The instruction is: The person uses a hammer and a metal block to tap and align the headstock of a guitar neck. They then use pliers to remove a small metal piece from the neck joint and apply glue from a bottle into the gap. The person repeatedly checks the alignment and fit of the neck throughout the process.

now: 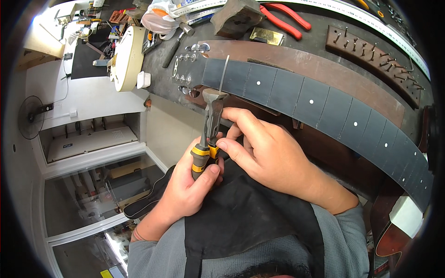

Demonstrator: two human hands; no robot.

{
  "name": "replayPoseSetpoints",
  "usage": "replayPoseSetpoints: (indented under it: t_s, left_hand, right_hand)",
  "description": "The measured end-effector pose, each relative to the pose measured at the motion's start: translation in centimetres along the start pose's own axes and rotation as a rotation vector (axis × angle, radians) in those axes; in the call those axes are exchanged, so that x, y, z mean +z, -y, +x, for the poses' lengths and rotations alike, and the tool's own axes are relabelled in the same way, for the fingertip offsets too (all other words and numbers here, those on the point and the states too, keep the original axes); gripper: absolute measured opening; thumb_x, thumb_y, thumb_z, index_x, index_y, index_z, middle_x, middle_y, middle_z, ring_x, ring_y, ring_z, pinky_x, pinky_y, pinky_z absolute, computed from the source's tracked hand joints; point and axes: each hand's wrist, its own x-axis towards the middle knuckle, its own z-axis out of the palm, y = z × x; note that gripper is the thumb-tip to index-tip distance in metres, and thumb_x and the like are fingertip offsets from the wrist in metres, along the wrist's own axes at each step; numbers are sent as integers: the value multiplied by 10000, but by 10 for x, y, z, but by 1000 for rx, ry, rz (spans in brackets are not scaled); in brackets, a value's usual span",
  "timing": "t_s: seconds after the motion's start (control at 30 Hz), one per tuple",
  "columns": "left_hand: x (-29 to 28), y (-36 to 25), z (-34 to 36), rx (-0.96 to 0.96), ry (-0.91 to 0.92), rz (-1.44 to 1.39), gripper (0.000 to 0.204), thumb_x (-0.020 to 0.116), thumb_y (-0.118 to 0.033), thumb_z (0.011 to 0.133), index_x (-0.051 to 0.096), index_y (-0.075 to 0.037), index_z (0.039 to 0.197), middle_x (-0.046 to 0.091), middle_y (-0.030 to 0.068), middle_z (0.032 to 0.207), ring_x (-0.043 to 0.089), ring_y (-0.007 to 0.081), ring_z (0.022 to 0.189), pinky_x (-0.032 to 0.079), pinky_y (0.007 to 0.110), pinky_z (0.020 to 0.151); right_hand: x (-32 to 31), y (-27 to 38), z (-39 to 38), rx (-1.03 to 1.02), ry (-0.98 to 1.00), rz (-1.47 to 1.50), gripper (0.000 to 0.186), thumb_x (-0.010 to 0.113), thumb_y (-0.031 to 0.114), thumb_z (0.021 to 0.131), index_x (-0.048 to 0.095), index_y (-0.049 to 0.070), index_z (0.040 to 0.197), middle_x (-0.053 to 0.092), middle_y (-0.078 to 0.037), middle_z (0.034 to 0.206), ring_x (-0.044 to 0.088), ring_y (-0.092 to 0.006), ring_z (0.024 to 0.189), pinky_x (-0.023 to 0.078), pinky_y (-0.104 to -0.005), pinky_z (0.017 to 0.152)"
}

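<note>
My left hand [190,187] is closed round the yellow-and-black handles of end-cutting pliers [211,116], held upright in front of the bench. Their wide metal jaws are at a thin strip of fret wire [225,73], which sticks up past the head over the fingerboard's end. My right hand [269,148] is closed against the pliers' side, index finger near the jaws and thumb by the handle; its other fingers are partly hidden. Just beyond lies a guitar neck with a dark fingerboard [282,88], white dots and slots across it. Tuning machines [183,76] show at its left end.
Across the bench are red-handled pliers [294,30], a hammer [174,48], a dark metal block [236,18], a small brass-coloured block [266,36] and a long ruler [357,16]. A wooden rack [373,65] holding several pins stands far right. A pale guitar body [129,60] is at left.
</note>
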Motion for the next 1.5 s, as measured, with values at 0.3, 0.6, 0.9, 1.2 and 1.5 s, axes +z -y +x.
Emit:
replayPoseSetpoints:
  t_s: [0.3, 0.6, 0.9, 1.2, 1.5]
  left_hand:
    - [9, -6, 0, 7, -78, 144, 550, 538, -3, 1056, 426, 14, 1594, 632, 49, 1046, 617, 110, 902, 527, 288, 855]
    - [9, -5, 0, -6, -74, 113, 552, 535, 6, 1045, 435, 16, 1587, 634, 48, 1034, 619, 110, 898, 531, 290, 850]
    - [2, 6, 1, 129, -79, 155, 653, 580, -73, 1042, 255, -14, 1606, 633, 100, 1117, 641, 169, 1016, 526, 331, 955]
    - [-6, 22, 2, 307, -79, 214, 617, 537, -18, 954, 217, 14, 1481, 436, 200, 1342, 593, 249, 1154, 490, 397, 1053]
    - [-13, 25, 7, 448, -9, 389, 637, 687, 20, 882, 285, 26, 1376, 367, 196, 1286, 555, 280, 1144, 492, 432, 1036]
  right_hand:
    - [3, -4, -1, -41, -15, 8, 426, 690, 231, 1070, 542, -12, 1386, 786, -185, 939, 769, -398, 847, 586, -475, 717]
    - [-2, 1, -1, 28, 49, 1, 454, 684, 253, 1075, 531, -9, 1413, 788, -195, 964, 773, -396, 869, 591, -472, 733]
    - [17, 6, -1, 154, 128, -138, 756, 721, 645, 977, 601, -35, 1284, 774, -192, 959, 776, -355, 825, 600, -445, 716]
    - [34, 15, 13, 294, 203, -78, 703, 780, 623, 956, 609, -20, 1185, 716, -156, 846, 727, -287, 754, 578, -391, 717]
    - [42, 12, 20, 321, 160, 100, 502, 847, 440, 941, 630, 13, 1093, 665, -57, 831, 609, -127, 726, 516, -319, 681]
